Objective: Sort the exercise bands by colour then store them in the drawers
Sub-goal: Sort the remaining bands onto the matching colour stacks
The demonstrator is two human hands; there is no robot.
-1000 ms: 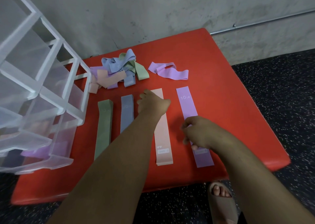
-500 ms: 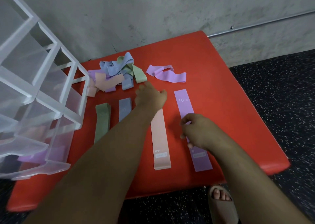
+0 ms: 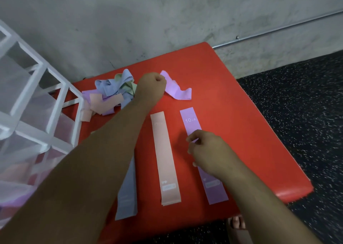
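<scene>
On the red pad [image 3: 232, 125] lie flat bands side by side: a blue band [image 3: 128, 193], a pink band [image 3: 165, 158] and a purple band [image 3: 190, 120] marked 10 LB. My right hand [image 3: 206, 151] rests on the purple flat band, fingers curled. My left hand [image 3: 151, 87] reaches to the back and is closed on the end of a loose purple band [image 3: 176, 89]. A tangled pile of mixed bands [image 3: 109, 93] lies at the back left. My left arm hides the green flat band.
A translucent white drawer unit [image 3: 35, 117] stands at the left, with pink and purple shapes showing inside its lower drawers. A grey wall with a pipe [image 3: 278, 28] runs behind. Dark speckled floor [image 3: 300, 113] lies to the right. A sandalled foot [image 3: 236, 225] shows below the pad.
My left hand left the top of the pink flat band and moved back to the loose purple band, closing on it. My right hand stayed on the purple flat band.
</scene>
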